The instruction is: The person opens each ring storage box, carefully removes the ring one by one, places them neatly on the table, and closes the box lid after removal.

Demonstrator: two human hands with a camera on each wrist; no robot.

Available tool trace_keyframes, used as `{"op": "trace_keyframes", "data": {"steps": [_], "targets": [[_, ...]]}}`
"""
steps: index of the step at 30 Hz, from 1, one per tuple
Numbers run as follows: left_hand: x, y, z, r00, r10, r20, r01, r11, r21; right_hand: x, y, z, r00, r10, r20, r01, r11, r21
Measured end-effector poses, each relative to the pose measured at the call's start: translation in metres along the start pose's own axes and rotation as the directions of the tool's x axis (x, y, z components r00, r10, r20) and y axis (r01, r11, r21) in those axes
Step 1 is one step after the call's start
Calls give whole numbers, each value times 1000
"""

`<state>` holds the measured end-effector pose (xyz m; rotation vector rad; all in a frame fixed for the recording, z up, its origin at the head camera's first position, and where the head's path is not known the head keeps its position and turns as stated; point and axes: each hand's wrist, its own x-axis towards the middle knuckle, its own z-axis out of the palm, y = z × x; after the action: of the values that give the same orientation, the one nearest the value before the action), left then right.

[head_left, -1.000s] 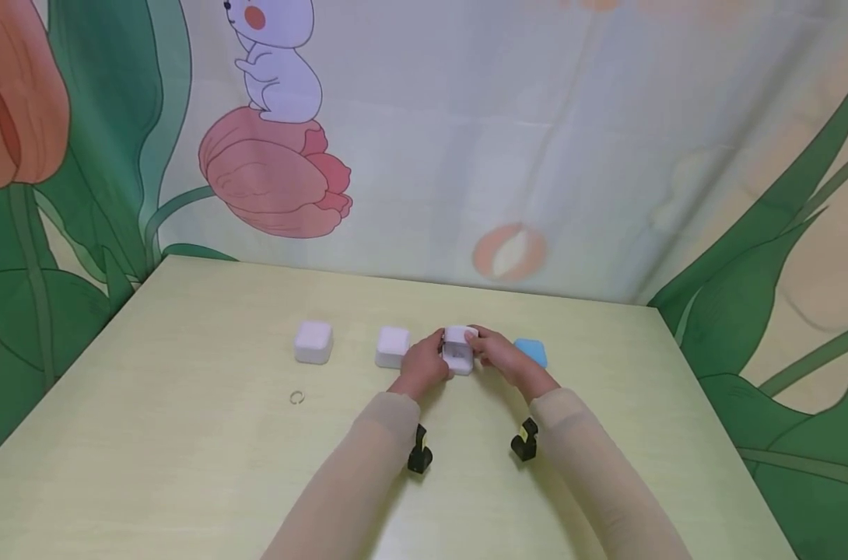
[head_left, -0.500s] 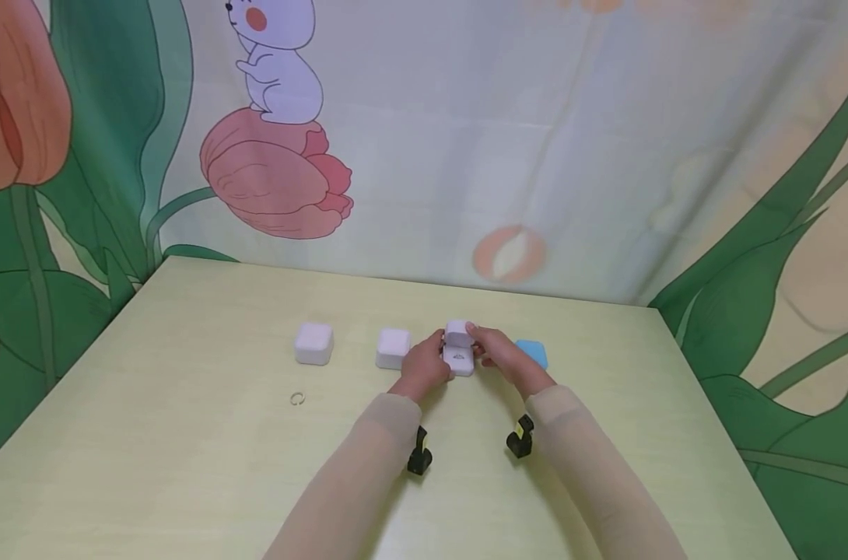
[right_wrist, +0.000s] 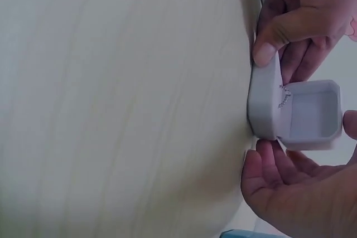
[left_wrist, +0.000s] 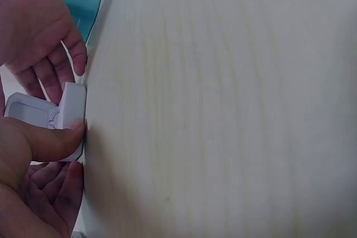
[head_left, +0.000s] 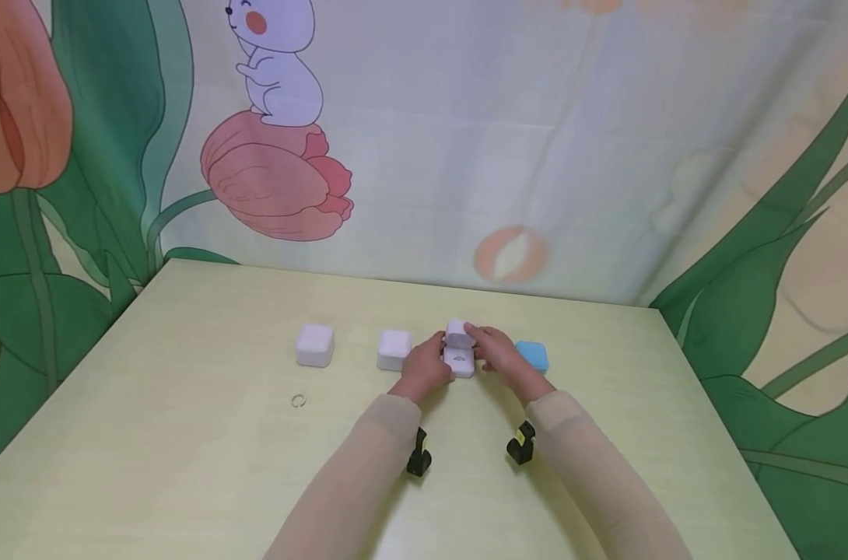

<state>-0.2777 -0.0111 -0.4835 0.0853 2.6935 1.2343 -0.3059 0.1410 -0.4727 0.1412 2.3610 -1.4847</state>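
A white ring box (head_left: 460,369) sits on the table with its lid (head_left: 457,334) raised. A ring set with small stones (right_wrist: 285,98) is in its slot. My left hand (head_left: 424,367) grips the base from the left, its thumb on the front face in the left wrist view. On the other side my right hand (head_left: 502,356) holds the lid, thumb at its front edge, other fingers by the box's side and back. To the left, a loose ring (head_left: 298,400) lies on the table.
Two closed white boxes, one far left (head_left: 315,345) and one beside my left hand (head_left: 394,350), stand in the same row. A light blue box (head_left: 533,355) is behind my right wrist. A printed curtain (head_left: 424,155) hangs at the table's back edge.
The lid has swung further up and back with my right hand, baring the ring in the box. My left hand has stayed on the base.
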Motion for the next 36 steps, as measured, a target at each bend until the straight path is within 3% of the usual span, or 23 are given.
{"op": "trace_keyframes", "data": {"steps": [5, 10, 20, 29, 36], "targets": [[-1, 0, 1, 1000, 5, -4, -5, 1000, -4, -12, -11, 1, 995, -46, -93, 44, 999, -32], [-2, -1, 0, 1000, 7, -14, -7, 1000, -14, -25, -24, -5, 972, -126, -196, 112, 991, -79], [1, -3, 2, 1000, 6, -11, -6, 1000, 15, -37, -36, -26, 935, -164, -315, 185, 982, 39], [1, -3, 2, 1000, 5, -14, -5, 999, 36, -36, -11, -17, 905, -242, -351, 292, 951, 97], [0, -1, 2, 1000, 21, -15, -20, 999, 35, -37, 6, -9, 929, -250, -273, 268, 963, 33]]}}
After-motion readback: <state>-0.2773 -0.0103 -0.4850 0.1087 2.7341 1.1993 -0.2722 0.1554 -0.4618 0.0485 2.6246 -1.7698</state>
